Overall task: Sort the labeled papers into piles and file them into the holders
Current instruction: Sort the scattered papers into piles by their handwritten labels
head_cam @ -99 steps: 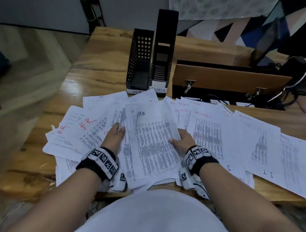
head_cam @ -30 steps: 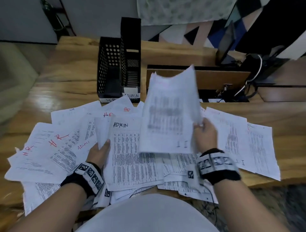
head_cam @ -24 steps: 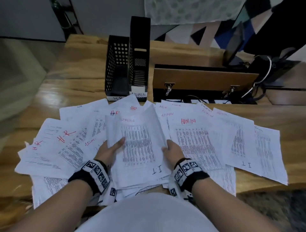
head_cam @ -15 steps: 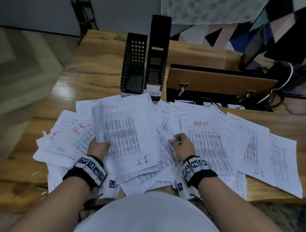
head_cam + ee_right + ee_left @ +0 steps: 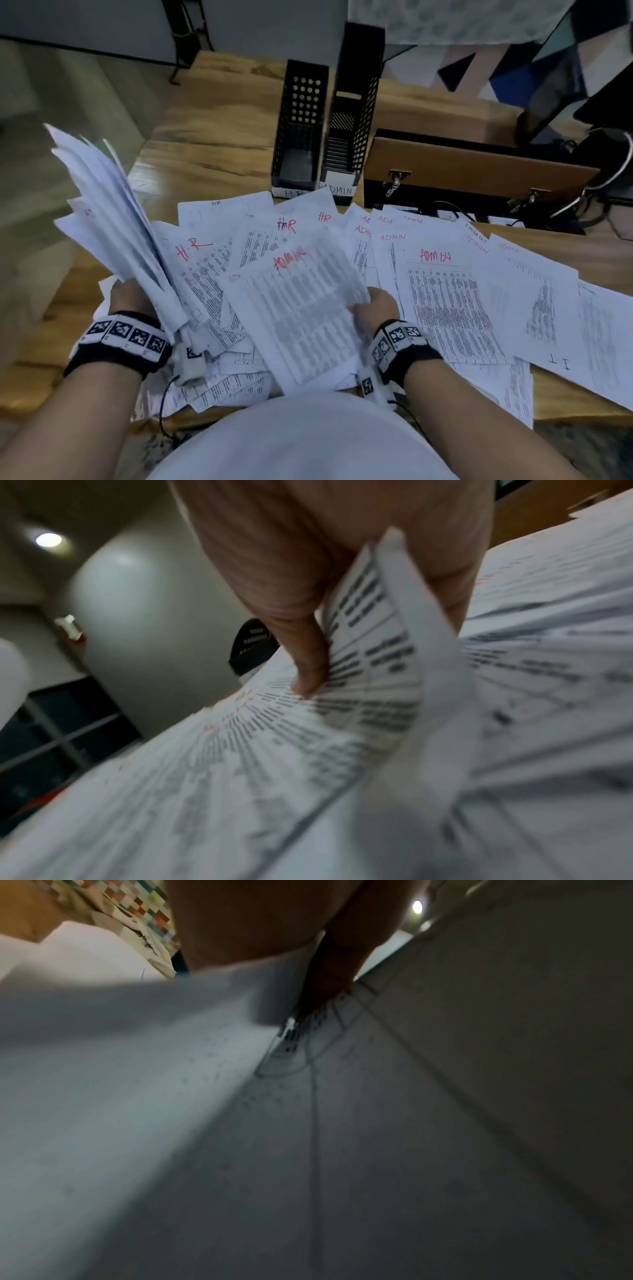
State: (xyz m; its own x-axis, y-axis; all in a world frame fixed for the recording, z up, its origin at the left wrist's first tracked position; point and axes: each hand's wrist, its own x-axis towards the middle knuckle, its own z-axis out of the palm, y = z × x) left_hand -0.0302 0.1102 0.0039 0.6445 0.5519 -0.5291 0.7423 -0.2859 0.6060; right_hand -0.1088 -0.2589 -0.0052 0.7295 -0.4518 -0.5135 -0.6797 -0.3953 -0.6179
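Note:
Printed sheets marked HR, ADMIN and IT lie fanned across the wooden desk [image 5: 212,150]. My left hand [image 5: 132,296] grips a stack of papers [image 5: 113,212] and holds it tilted up above the desk's left side; in the left wrist view the stack [image 5: 103,1096] fills the frame. My right hand [image 5: 375,305] pinches the right edge of a blurred sheet headed ADMIN [image 5: 301,308], thumb on top in the right wrist view [image 5: 308,653]. Two black file holders, labelled HR [image 5: 298,126] and ADMIN [image 5: 352,113], stand at the back.
A brown case with metal latches [image 5: 472,174] lies right of the holders, with cables and dark equipment [image 5: 603,164] behind it. Sheets marked IT [image 5: 548,315] overhang the desk's right front edge. The floor drops away on the left.
My left hand has lifted a stack of papers off the desk and swung it up to the left. My right hand now pinches an ADMIN sheet uncovered in the middle.

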